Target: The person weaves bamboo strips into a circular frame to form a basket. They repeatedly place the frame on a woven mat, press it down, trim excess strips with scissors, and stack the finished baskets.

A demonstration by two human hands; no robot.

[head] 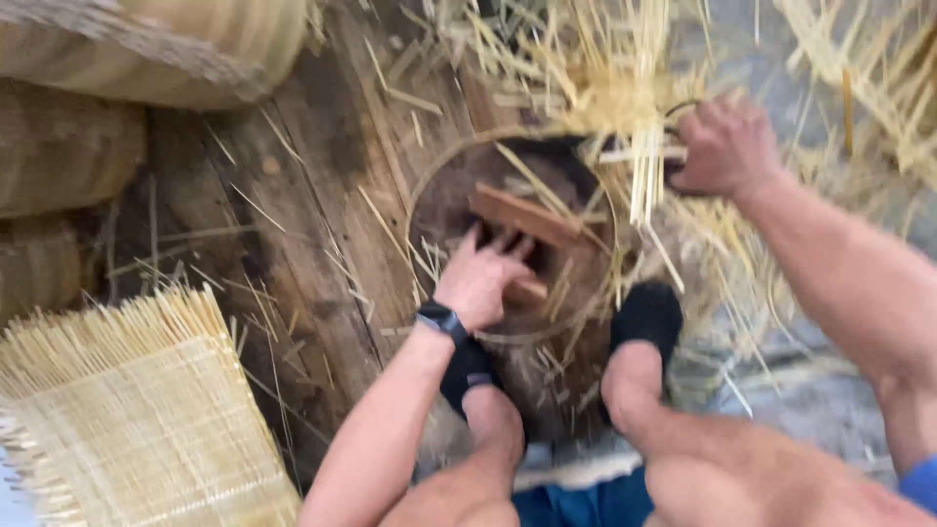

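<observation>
My left hand [480, 278] reaches down onto a round wooden block [459, 200] ringed by a thin cane hoop. Its fingers lie on a flat brown wooden piece [522, 217] there; blur hides whether they grip it. A black band sits on that wrist. My right hand [724, 146] is closed around a dark curved handle beside a bundle of pale bamboo strips [639, 146] that stands over the block's far edge. My two feet in black socks [646, 314] rest against the block's near side.
A woven bamboo mat [137, 420] with loose strip ends lies at lower left. Rolled woven mats or baskets [146, 44] are stacked at upper left. Loose bamboo slivers [859, 68] litter the wooden planks and the grey ground at right.
</observation>
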